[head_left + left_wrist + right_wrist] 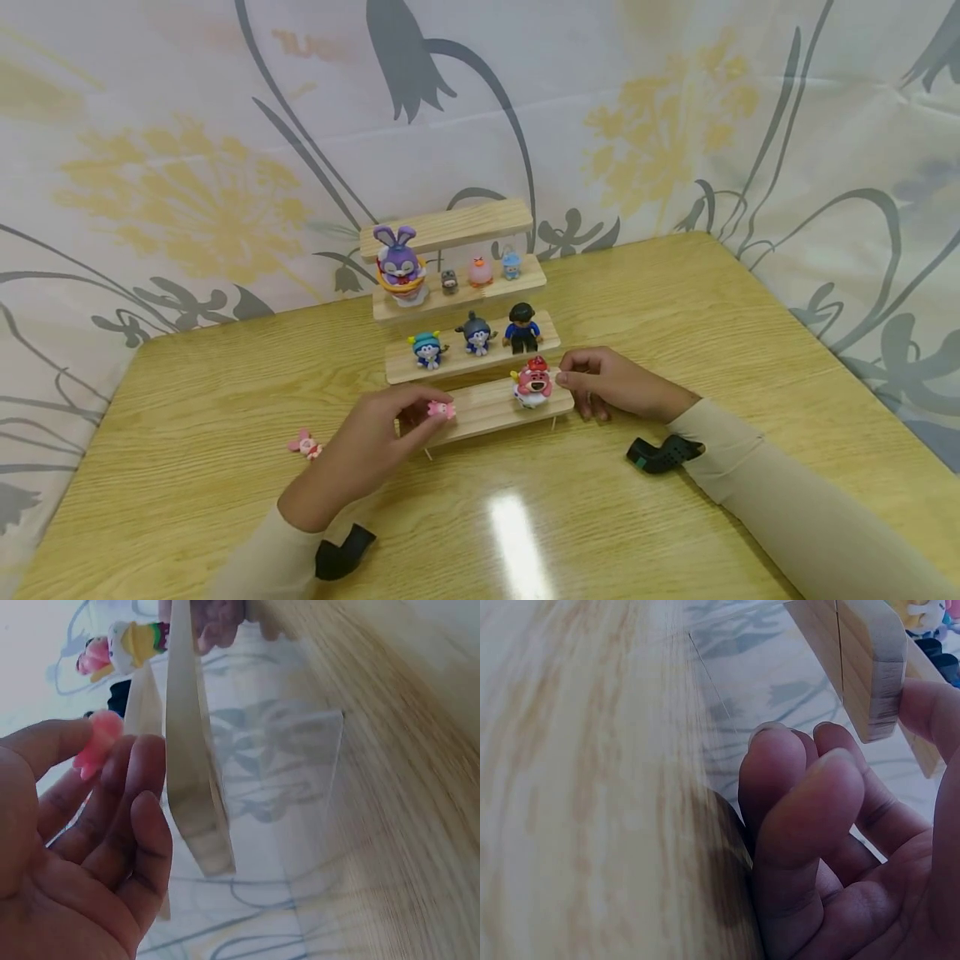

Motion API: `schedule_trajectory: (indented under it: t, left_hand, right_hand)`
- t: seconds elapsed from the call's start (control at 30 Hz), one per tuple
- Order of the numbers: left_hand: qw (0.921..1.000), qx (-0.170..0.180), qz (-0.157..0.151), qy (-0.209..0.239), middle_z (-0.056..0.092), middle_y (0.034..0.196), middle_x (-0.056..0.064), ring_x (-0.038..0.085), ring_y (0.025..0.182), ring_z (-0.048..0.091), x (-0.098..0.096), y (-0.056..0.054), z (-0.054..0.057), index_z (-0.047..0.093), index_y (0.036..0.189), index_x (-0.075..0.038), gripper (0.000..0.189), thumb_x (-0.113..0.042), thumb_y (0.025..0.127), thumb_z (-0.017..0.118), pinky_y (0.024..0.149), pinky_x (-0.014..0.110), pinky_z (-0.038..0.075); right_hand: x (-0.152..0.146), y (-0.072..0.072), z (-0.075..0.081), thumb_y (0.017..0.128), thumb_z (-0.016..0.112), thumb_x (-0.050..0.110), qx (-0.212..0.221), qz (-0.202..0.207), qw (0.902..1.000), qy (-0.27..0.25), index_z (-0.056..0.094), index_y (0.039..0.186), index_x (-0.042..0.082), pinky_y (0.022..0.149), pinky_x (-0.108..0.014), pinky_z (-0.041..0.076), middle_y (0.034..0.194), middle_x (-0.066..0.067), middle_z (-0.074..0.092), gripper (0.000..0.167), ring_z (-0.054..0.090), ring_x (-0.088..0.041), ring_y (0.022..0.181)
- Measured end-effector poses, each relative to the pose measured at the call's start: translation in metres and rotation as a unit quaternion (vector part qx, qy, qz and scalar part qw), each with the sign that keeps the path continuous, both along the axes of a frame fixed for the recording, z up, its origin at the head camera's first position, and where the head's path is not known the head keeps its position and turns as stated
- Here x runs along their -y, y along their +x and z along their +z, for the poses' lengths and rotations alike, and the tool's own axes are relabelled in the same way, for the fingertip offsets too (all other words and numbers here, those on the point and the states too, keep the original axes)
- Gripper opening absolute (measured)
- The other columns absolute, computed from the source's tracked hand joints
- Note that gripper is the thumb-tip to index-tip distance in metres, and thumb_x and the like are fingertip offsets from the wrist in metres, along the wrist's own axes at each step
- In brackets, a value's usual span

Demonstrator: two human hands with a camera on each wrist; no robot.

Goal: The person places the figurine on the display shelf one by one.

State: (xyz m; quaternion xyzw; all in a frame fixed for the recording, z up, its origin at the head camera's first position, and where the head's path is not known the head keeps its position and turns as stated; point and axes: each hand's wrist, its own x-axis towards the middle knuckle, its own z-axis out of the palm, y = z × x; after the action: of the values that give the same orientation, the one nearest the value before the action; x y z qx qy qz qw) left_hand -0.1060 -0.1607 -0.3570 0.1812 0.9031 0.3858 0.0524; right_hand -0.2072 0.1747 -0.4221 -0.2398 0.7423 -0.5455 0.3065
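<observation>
Between thumb and fingers my left hand (375, 433) pinches a small pink figurine (441, 409) at the left end of the lowest step of a wooden tiered display stand (480, 414). The left wrist view shows the pink figurine (102, 741) beside the step's edge, partly covered by the fingertips. On the same step, toward the right, sits a red bear figurine (533, 385) with a white base. My right hand (618, 385) is at that step's right end; the right wrist view has its thumb against the board's end (885, 697), its other fingers loosely curled below.
A rabbit-eared pink figurine (306, 445) lies on the table left of my left hand. Higher steps hold a purple rabbit figurine (401, 267), a dark-haired toy person (522, 328) and several other small figurines. Patterned fabric (480, 108) hangs behind the table.
</observation>
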Motion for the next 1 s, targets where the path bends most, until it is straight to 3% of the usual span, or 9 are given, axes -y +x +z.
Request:
schedule_trajectory:
  t: [0.43, 0.83, 1.0]
  left_hand:
    - [0.9993, -0.038, 0.000, -0.008, 0.068, 0.085, -0.004, 0.005, 0.071, 0.056, -0.026, -0.004, -0.003, 0.069, 0.109, -0.012, 0.018, -0.015, 0.092, 0.073, 0.063, 0.020, 0.052]
    - [0.9963, -0.068, 0.006, -0.051, 0.066, 0.088, -0.010, 0.003, 0.070, 0.054, -0.043, -0.009, -0.005, 0.071, 0.109, -0.017, 0.015, -0.022, 0.095, 0.071, 0.062, 0.019, 0.050]
    - [0.9913, -0.108, 0.002, -0.075, 0.064, 0.087, -0.010, 0.004, 0.068, 0.050, -0.048, -0.010, -0.008, 0.073, 0.107, -0.019, 0.013, -0.022, 0.095, 0.069, 0.059, 0.019, 0.045]
  right_hand:
    - [0.000, -0.001, -0.002, 0.105, 0.053, 0.033, -0.003, -0.001, 1.0000, 0.006, 0.059, 0.101, 0.003, 0.046, -0.032, 0.050, 0.068, -0.010, 0.060, 0.032, 0.052, -0.014, 0.048]
    - [-0.001, -0.001, -0.002, 0.105, 0.052, 0.032, -0.004, -0.003, 1.0000, 0.003, 0.059, 0.101, 0.002, 0.046, -0.032, 0.050, 0.067, -0.010, 0.059, 0.031, 0.052, -0.014, 0.048]
    - [-0.001, 0.000, -0.001, 0.105, 0.052, 0.033, -0.006, -0.003, 1.0000, 0.006, 0.059, 0.101, 0.003, 0.047, -0.031, 0.050, 0.069, -0.011, 0.060, 0.031, 0.052, -0.015, 0.049]
